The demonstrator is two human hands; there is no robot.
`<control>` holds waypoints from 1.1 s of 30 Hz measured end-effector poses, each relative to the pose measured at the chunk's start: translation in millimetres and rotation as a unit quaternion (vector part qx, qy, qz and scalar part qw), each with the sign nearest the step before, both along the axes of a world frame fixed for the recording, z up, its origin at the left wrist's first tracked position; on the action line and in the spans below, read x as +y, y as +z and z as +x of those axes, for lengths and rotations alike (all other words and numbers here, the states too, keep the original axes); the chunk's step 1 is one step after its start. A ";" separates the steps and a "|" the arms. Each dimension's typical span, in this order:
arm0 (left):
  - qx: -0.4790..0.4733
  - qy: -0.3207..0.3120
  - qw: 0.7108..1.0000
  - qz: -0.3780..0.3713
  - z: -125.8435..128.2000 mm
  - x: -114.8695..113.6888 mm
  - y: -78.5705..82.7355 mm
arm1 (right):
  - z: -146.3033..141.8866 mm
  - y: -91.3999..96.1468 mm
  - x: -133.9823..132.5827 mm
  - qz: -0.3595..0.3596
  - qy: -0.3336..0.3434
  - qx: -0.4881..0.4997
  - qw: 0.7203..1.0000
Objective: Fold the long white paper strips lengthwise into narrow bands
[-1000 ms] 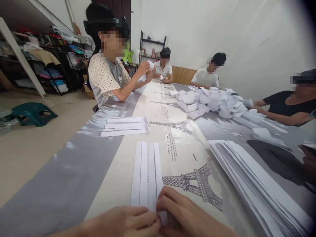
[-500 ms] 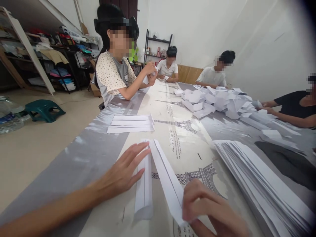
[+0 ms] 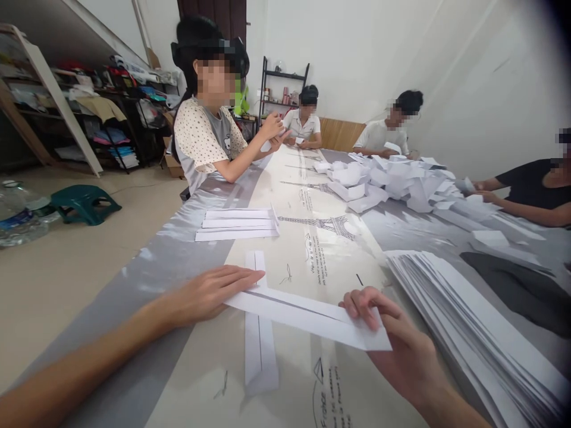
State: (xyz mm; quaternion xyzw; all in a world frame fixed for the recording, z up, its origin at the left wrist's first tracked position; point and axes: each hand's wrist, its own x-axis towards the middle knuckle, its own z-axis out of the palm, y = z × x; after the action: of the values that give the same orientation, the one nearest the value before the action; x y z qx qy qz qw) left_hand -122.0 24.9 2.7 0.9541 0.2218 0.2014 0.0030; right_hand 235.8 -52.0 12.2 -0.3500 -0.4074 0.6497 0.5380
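A folded white paper strip [image 3: 303, 314] with a lengthwise seam stretches between my two hands, crossing over a second folded strip [image 3: 261, 348] that lies lengthwise on the table. At its right end, my right hand [image 3: 388, 327] is closed on the paper, fingers on the upper face and thumb side beneath. My left hand [image 3: 216, 292] closes on the other end with long, pressed-together fingers; the paper hides its thumb. Farther up, several folded strips [image 3: 238, 224] lie stacked on the cloth.
A thick stack of white paper [image 3: 468, 333] stands at my right, with a dark cloth-like item [image 3: 513, 291] beyond it. Loose folded papers [image 3: 392, 181] form a heap farther back. Co-workers sit around the table [image 3: 147, 285]. A green stool [image 3: 84, 203] is on the floor at left.
The strip in my right hand has swung from pointing away from me to lying crosswise over the other strip. My left hand has moved from the lying strip onto the crosswise strip's end.
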 end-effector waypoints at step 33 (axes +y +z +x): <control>-0.218 0.178 0.947 -0.153 -90.0 60.5 -4.9 | 5.4 -15.2 23.5 0.119 -0.124 -0.391 0.904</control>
State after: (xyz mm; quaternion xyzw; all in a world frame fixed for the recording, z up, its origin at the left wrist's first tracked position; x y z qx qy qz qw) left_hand -212.0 85.4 -2.3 0.8199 0.4099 0.3657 0.1613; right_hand 241.2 -28.5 -3.0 -0.5571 -0.6128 0.3350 0.4493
